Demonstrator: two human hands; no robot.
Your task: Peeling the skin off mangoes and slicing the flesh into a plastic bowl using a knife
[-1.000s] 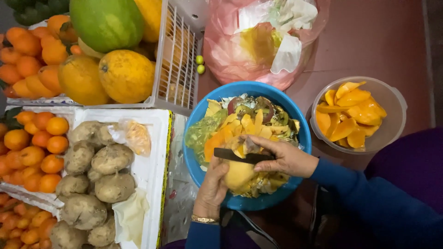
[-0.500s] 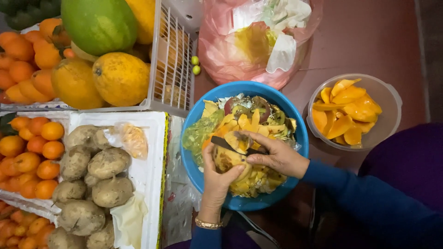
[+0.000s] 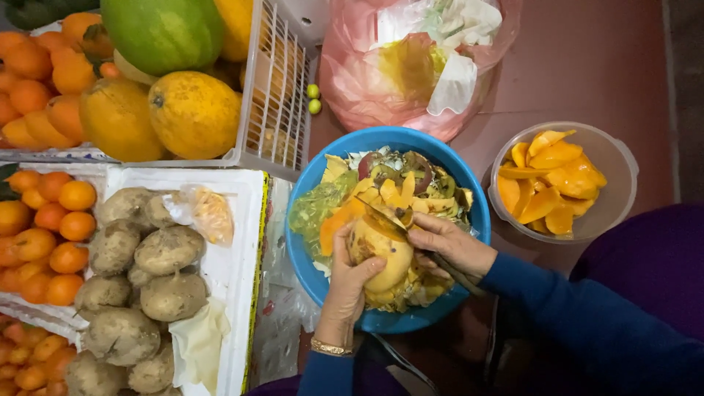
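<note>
1. A partly peeled mango (image 3: 380, 257) sits in the grip of the left hand (image 3: 346, 282), held just above the peel scraps in a blue bowl (image 3: 304, 253). Its exposed flesh is pale yellow and wet-looking, with duller brownish patches near the top end.
2. The fruit's long axis runs roughly up and down the frame, tilted a little, one end toward the far rim of the bowl and the other toward the person.
3. The left hand wraps the mango from the left and below, fingers curled closed around it; a gold bracelet (image 3: 330, 347) circles that wrist.
4. The right hand (image 3: 449, 246), in a blue sleeve (image 3: 587, 323), is closed on a knife (image 3: 385, 218) whose blade lies across the upper end of the mango, pointing up and to the left.
5. The bowl holds yellow, green and purple peelings (image 3: 396, 183).
6. To the right, a clear plastic tub (image 3: 620, 165) holds cut orange mango slices (image 3: 550, 183).
7. Behind the bowl lies a pink plastic bag (image 3: 352, 81) of scraps.
8. At left, a white tray (image 3: 238, 242) carries brown tubers (image 3: 139, 279), beside small oranges (image 3: 51, 220); a wire crate (image 3: 275, 88) above holds large yellow and green fruit (image 3: 194, 110).
</note>
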